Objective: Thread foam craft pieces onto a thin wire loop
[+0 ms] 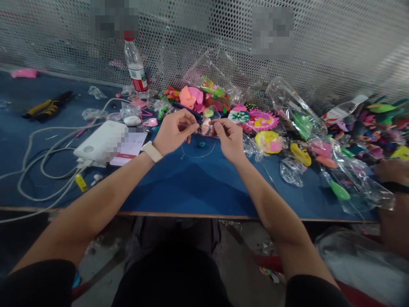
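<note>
My left hand (177, 131), with a pale band on its wrist, is pinched closed over the middle of the blue table (191, 187). Facing it, my right hand (229, 138) is pinched closed too. A thin string (204, 155) curves below and between the two hands, and its ends run up toward the fingers. What the fingertips hold is too small to make out. A small teal piece (202, 144) lies on the table inside the string's curve. Colourful foam pieces (191, 98) are heaped just behind my hands.
Left are a phone (132, 147), a white power bank (100, 143), cables, pliers (47, 106) and a bottle (136, 70). Right are a yellow foam piece (268, 142), plastic bags and mixed pieces. Another person's hand (393, 170) rests at the right edge. A perforated metal panel stands behind.
</note>
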The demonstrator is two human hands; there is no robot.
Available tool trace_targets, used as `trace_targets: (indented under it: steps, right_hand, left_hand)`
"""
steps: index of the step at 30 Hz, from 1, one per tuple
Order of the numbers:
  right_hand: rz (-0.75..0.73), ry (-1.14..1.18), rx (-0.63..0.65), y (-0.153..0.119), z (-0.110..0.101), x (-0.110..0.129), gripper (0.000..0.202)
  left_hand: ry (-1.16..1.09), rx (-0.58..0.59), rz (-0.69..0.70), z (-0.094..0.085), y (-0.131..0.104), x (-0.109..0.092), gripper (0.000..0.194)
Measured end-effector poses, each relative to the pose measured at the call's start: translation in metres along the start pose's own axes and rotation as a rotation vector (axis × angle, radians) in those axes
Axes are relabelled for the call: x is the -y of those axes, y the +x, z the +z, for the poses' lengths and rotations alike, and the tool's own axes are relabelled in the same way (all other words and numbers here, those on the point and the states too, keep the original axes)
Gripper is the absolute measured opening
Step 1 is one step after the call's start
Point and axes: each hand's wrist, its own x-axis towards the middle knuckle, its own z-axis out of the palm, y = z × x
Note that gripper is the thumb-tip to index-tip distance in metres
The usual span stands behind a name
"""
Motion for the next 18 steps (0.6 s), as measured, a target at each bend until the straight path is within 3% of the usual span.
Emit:
trace_targets:
  steps: [5, 10, 18]
  right_hand:
    - [0.041, 0.056, 0.005, -0.0014, 0.0023, -0.0016, 0.047]
    - [0.059, 0.074, 0.02, -0.0028, 0.0057, -0.0021, 0.047]
    - [0.098, 0.127, -0.004, -0.0017, 0.0084, -0.0028, 0.048]
  left_hand:
    - [-0.007, -0.05, 0.007, 0.004, -0.0009, 0.0, 0.018]
    - [0.008, -0.018, 0.025, 0.0063, -0.0028, -0.0013, 0.008]
    - [0.063, -0.003, 0.036, 0.0056, -0.0054, -0.0079, 0.014]
